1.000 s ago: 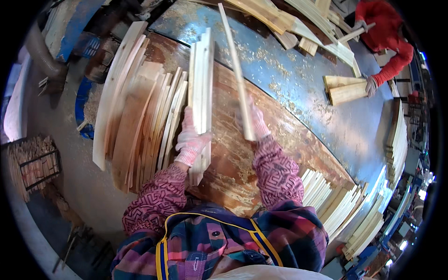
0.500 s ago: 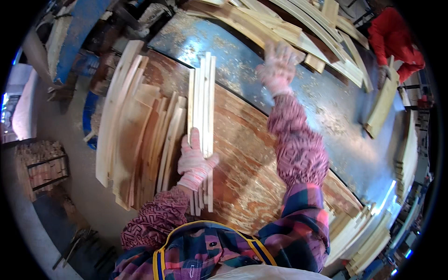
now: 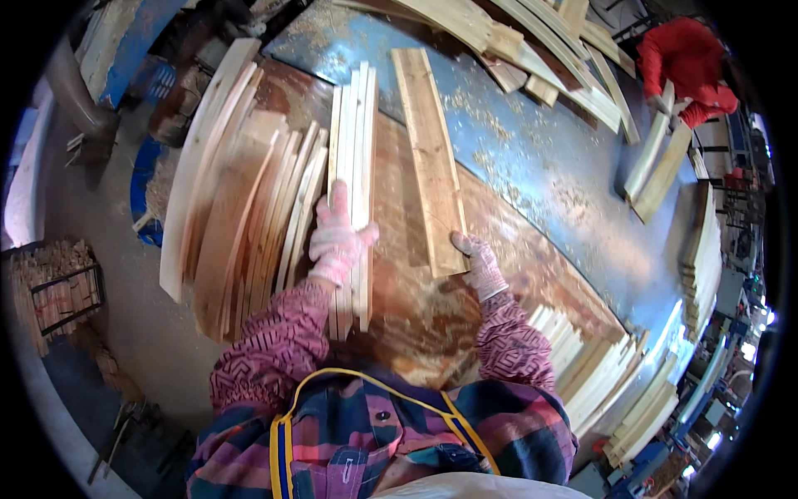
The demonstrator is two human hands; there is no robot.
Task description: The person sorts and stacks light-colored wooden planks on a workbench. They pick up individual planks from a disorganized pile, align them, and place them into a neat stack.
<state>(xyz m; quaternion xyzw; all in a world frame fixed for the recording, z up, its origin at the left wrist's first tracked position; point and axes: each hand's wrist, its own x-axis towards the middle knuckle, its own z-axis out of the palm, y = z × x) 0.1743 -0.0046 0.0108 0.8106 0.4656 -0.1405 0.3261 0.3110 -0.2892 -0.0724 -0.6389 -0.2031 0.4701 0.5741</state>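
Note:
My left hand point(image 3: 337, 241), in a striped work glove, rests over a row of narrow pale wood strips point(image 3: 356, 141) standing on edge side by side, its fingers apart and pressing on their tops. To the right, a wider wooden board point(image 3: 430, 158) slants away from me over the wood tabletop and the metal surface. My right hand point(image 3: 480, 259), gloved too, grips this board at its near right corner, thumb on top; the fingers beneath are hidden.
More boards on edge point(image 3: 249, 200) stand left of the strips. A pile of planks point(image 3: 532, 50) lies at the far side of the sawdust-strewn metal table point(image 3: 573, 200). Stacked strips point(image 3: 590, 366) are at the near right. A person in red point(image 3: 682, 66) handles boards at the far right.
My right hand has come back from the far plank pile and now holds a board, drawn toward me beside the strips. The left hand stays on the strips. The person in red has shifted boards.

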